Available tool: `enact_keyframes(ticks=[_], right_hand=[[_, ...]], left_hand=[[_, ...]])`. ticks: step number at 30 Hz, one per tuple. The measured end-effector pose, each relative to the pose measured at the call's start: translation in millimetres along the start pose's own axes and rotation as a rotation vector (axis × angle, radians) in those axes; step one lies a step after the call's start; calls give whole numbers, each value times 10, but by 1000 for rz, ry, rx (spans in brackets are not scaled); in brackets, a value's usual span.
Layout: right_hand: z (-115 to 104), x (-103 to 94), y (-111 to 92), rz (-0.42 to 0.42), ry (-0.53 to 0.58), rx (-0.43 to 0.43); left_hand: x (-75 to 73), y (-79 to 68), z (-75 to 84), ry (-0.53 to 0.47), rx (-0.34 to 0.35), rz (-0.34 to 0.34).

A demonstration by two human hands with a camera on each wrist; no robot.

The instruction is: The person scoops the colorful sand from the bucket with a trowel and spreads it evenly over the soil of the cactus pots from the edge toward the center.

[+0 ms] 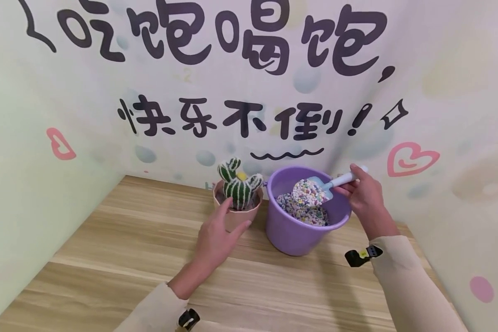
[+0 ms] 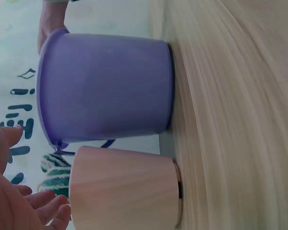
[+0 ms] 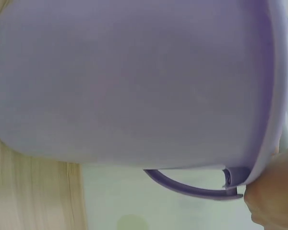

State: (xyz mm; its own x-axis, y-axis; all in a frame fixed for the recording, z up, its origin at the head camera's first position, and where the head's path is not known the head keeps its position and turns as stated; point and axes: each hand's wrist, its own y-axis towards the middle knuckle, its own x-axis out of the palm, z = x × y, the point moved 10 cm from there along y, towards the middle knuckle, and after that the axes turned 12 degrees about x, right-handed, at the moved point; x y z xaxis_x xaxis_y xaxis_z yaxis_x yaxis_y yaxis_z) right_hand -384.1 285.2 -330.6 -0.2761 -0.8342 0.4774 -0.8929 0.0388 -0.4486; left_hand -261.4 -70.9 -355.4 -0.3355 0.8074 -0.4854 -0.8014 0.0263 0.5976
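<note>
Bright, diffuse light casts a soft shadow (image 1: 341,286); wrist views look dimmer.

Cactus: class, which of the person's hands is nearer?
The left hand, just in front of the cactus; the right hand is across the purple bucket from it.

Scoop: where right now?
Head view, right of centre: the scoop is in the right hand, loaded end at the mouth of the purple bucket.
</note>
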Motion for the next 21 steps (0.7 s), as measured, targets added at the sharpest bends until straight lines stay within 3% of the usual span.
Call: enact_keyframes(ticks=[5, 10, 16, 21], right_hand=[[28, -74, -79, -27, 44, 28], [73, -139, -158, -58, 96, 37], [129, -181, -292, -80, 144, 35], [190, -204, -410, -96, 173, 40]], left_hand=[[-97, 36, -67, 18, 57, 76], [-128, 57, -161, 47, 67, 86], [-96, 105, -299, 31, 15, 37], [15, 142, -467, 0, -80, -63]])
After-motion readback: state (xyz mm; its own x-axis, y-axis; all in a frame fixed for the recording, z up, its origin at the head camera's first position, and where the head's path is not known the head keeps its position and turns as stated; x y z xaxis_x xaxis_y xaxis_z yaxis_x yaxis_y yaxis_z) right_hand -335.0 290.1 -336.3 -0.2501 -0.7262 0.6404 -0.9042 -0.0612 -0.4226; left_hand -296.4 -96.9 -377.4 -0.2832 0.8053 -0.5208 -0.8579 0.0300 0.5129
